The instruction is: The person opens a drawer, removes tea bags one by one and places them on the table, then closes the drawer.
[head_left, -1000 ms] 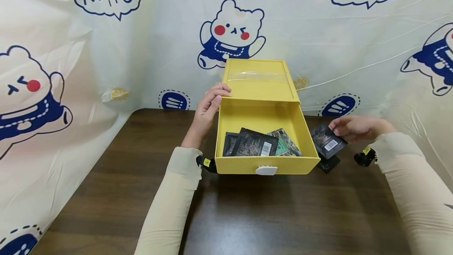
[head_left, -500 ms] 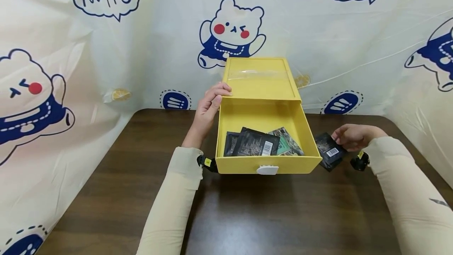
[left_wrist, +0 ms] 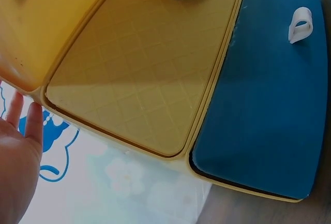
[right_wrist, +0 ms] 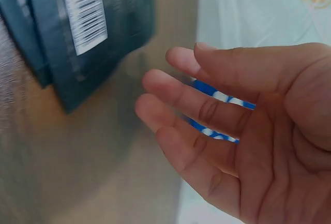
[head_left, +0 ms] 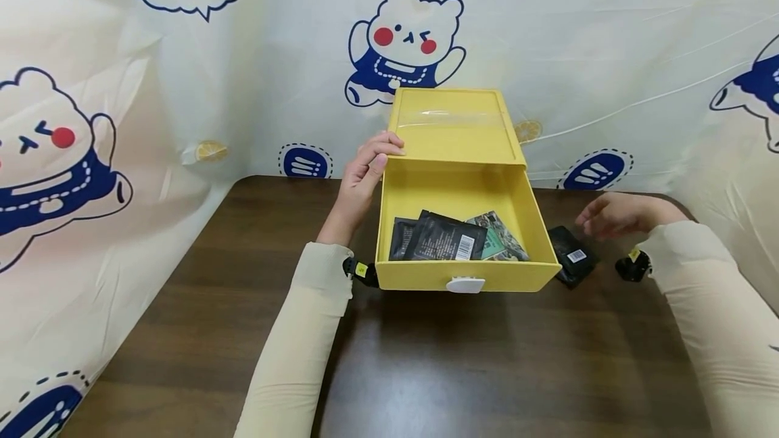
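Compared with 0.5 s ago, the right hand (head_left: 621, 215) has let go of the upper black packet (head_left: 572, 255) and moved off toward 2 o'clock from it. This hand is now relaxed, its fingers loosely bent and apart, with nothing held, near the packet. The packet lies on another one, on the brown table (head_left: 182, 357), just outside the yellow drawer (head_left: 462, 188) at its 4 o'clock; whether they touch the drawer, I cannot tell.

At 10 o'clock of the drawer, the left hand (head_left: 363, 178) rests on the edge of the yellow cabinet (head_left: 456, 140), fingers rather straight over the top, thumb at the side. Inside the drawer are 2 dark packets (head_left: 447, 238) at 7 o'clock and 1 green patterned packet (head_left: 502, 238) at 5 o'clock.
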Action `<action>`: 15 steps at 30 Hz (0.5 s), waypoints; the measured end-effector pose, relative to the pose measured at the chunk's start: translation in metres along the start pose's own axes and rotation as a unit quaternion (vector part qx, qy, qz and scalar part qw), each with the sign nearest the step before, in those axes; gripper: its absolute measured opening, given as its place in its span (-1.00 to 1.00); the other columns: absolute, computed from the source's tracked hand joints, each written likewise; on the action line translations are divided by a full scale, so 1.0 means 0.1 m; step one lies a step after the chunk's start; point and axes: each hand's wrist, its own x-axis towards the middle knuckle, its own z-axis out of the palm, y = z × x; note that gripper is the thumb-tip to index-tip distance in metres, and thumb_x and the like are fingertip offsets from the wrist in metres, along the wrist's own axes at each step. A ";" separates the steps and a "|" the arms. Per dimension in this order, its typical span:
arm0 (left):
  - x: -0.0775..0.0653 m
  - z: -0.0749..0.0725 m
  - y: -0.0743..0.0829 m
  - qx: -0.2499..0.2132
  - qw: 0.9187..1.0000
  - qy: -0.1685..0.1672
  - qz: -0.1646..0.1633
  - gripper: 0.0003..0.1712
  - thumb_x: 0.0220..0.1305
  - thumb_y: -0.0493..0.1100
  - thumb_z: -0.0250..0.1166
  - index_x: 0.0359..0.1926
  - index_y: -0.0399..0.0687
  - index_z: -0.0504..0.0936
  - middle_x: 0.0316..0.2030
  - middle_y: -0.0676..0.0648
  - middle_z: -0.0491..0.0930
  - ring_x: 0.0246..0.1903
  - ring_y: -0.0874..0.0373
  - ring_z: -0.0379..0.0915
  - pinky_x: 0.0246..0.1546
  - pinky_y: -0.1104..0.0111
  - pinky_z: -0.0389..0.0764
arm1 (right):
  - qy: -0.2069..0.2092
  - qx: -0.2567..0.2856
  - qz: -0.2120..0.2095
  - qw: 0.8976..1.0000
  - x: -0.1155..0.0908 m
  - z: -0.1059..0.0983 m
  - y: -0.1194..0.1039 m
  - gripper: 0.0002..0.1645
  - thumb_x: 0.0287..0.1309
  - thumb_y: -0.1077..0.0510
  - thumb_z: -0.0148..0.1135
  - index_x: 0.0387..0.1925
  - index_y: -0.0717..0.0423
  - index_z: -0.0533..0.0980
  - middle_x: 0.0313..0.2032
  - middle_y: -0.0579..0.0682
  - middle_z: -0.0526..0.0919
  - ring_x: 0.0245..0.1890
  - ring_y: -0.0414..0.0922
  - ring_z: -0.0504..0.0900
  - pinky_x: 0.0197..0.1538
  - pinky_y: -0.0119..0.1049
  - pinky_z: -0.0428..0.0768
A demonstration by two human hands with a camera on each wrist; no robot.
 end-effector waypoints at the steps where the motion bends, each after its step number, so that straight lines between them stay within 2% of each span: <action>1: 0.00 0.00 0.00 0.000 1.000 0.001 0.000 -0.72 0.50 -0.34 -0.10 -0.07 -0.47 0.50 0.07 0.17 0.47 0.28 0.16 0.19 0.50 0.19 0.15 | 0.003 -0.001 -0.008 1.000 -0.02 -0.01 -0.05 -0.45 0.36 0.24 0.10 0.22 0.59 0.29 -0.05 0.09 0.63 -0.13 -0.15 0.58 0.00 -0.21 0.70; 4: 0.00 0.01 0.00 0.000 1.000 0.003 -0.002 -0.71 0.50 -0.33 -0.10 -0.07 -0.47 0.51 0.07 0.17 0.47 0.28 0.16 0.19 0.50 0.19 0.15 | 0.008 0.021 -0.027 0.999 -0.13 -0.08 -0.23 -0.52 0.40 0.24 0.04 0.22 0.50 0.32 -0.10 -0.02 0.63 -0.16 -0.19 0.60 0.00 -0.25 0.70; 8: -0.01 0.01 -0.02 -0.007 1.000 0.002 -0.001 -0.71 0.50 -0.34 -0.10 -0.08 -0.48 0.50 0.07 0.17 0.47 0.29 0.15 0.20 0.52 0.18 0.14 | 0.007 0.049 -0.079 0.996 -0.32 -0.23 -0.55 -0.62 0.42 0.27 -0.01 0.19 0.32 0.39 -0.12 -0.16 0.67 -0.12 -0.18 0.66 0.01 -0.32 0.69; 15: -0.01 0.01 -0.02 -0.010 1.000 0.004 0.001 -0.70 0.52 -0.31 -0.10 -0.09 -0.49 0.50 0.07 0.18 0.47 0.29 0.15 0.20 0.52 0.18 0.13 | 0.060 -0.012 -0.135 0.989 -0.67 -0.34 -1.21 -0.67 0.50 0.03 -0.01 0.16 0.00 0.48 -0.07 -0.18 0.68 -0.10 -0.09 0.64 0.01 -0.35 0.69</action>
